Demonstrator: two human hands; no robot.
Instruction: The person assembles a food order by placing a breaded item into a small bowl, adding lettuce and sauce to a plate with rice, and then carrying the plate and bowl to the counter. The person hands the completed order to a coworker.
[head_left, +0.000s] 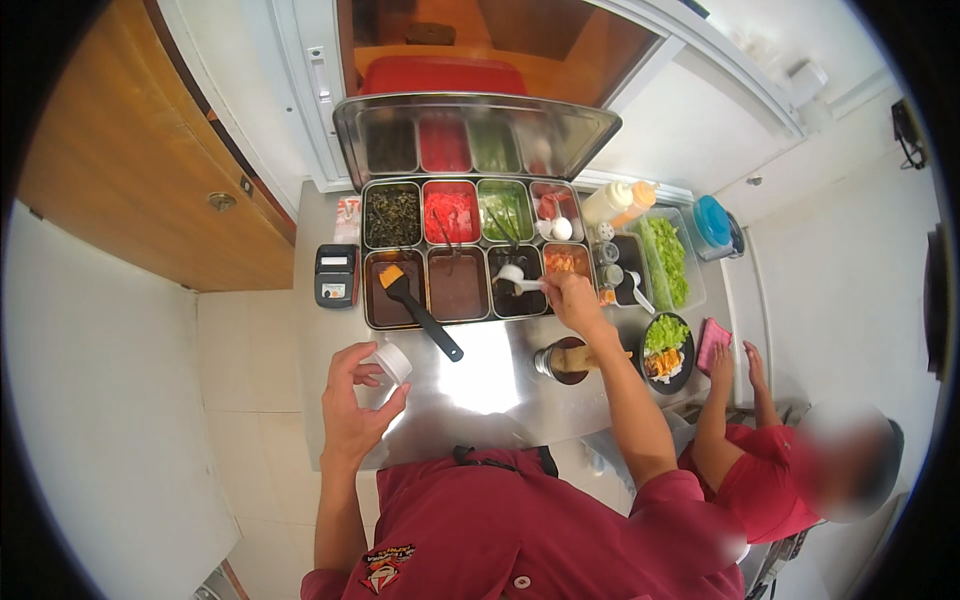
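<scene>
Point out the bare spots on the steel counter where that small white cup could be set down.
The widest bare patch of the steel counter lies below the tray of sauce pans, between the left hand holding the small white cup and the metal cup. The right side is crowded: black salad bowl, another person's hands.

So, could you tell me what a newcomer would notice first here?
Probably the tray of steel pans at the counter's back, filled with dark, red and green ingredients. The right hand holds a white spoon over it, while the left hand holds a small white cup.
</scene>
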